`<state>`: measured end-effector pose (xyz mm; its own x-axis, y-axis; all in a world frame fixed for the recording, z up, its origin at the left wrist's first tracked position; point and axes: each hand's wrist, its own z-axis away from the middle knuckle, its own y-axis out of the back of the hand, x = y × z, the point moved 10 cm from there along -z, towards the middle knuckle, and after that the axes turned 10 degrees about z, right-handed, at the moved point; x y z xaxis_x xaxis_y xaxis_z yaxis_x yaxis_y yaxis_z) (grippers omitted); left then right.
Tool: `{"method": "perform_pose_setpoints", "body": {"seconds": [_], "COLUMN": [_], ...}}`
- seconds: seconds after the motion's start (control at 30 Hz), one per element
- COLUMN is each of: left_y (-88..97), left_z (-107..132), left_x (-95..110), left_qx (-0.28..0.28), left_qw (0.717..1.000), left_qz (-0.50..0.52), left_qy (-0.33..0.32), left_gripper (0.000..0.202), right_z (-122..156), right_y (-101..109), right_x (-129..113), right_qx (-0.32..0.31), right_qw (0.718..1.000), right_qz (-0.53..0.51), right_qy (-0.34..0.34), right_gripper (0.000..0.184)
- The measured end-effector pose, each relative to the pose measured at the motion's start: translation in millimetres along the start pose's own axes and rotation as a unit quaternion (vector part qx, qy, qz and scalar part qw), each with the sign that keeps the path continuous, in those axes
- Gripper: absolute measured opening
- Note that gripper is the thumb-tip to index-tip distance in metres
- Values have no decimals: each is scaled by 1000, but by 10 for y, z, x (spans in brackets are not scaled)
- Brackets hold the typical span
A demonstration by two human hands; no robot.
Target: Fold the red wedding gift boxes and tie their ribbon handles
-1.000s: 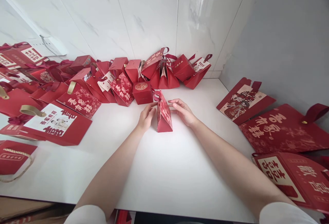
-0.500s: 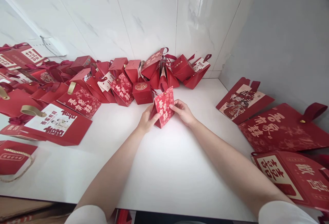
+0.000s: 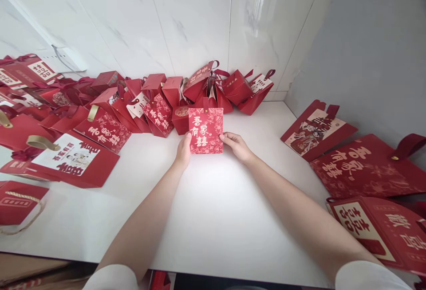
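A small red paper gift bag [image 3: 206, 130] with gold-white characters and a flower print stands upright on the white table [image 3: 213, 219], its printed face turned toward me. My left hand [image 3: 184, 152] grips its lower left corner, thumb on the front. My right hand [image 3: 235, 145] pinches its lower right edge. Right behind it a row of similar small red bags [image 3: 166, 99] leans against the tiled wall.
Larger flat red bags lie at the left [image 3: 71, 159] and at the right [image 3: 366, 166], with another by the right front edge [image 3: 382, 232]. A white power strip [image 3: 68, 59] sits on the wall at the left. The table's front edge runs along the bottom.
The small bag stood edge-on between my hands; both hands took hold of it and turned it, so its printed face now faces me squarely.
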<state>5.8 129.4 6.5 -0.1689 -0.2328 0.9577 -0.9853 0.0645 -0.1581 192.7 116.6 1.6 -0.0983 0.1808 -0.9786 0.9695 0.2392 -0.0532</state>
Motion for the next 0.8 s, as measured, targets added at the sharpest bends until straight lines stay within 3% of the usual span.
{"method": "perform_pose_setpoints", "body": {"seconds": [0.17,0.33,0.47,0.63,0.8], "left_y": [-30,-257,-426,-344,-241], "left_z": [39,170,268,219,171], "left_x": [229,396,487,394,274], "left_qx": [-10,-98,-147,-106,-68], "left_qw": [996,983,965,973,989], "left_qz": [-54,-68,-116,-139,-105], "left_qy": [-76,-136,-183,-149,-81], "left_gripper": [52,69,63,53,45], "right_z": [-18,-21,-38,-51,-40], "right_y": [17,31,121,209,231], "right_x": [42,149,214,333,346], "right_qx": [13,16,48,58,49], "right_qw": [1000,991,978,973,970], "right_qz": [-12,-114,-173,-156,-162], "right_qy": [-10,-71,-105,-158,-174], "right_gripper": [31,35,31,18,26]}}
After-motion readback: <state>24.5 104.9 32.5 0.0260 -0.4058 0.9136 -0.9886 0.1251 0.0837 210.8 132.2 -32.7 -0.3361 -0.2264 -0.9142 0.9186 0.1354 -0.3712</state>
